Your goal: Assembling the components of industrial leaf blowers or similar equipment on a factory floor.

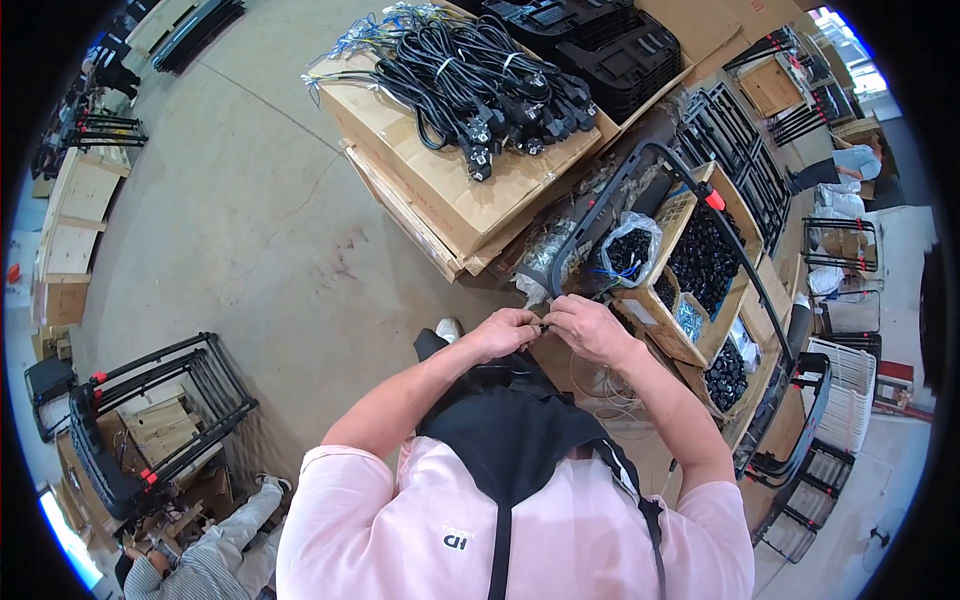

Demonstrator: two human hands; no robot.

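Note:
My left hand [503, 333] and my right hand [590, 330] meet in front of my body, fingers pinched together. Between their fingertips is a small dark piece [544, 327], too small to name. Just beyond my right hand rises the end of a bent black tube frame [577, 240] with red fittings; it arches over the parts boxes and down to the right. I cannot tell whether the small piece touches the tube. Close by are a clear plastic bag of dark parts [630, 250] and a wooden box of small black parts [705, 262].
Power cords with plugs [480, 85] lie heaped on a large cardboard box [420, 165] ahead. Stacked black plastic panels [620, 60] stand behind it. More tube frames [160, 400] are at the left. One person [215, 550] works at lower left, another [850, 162] at far right.

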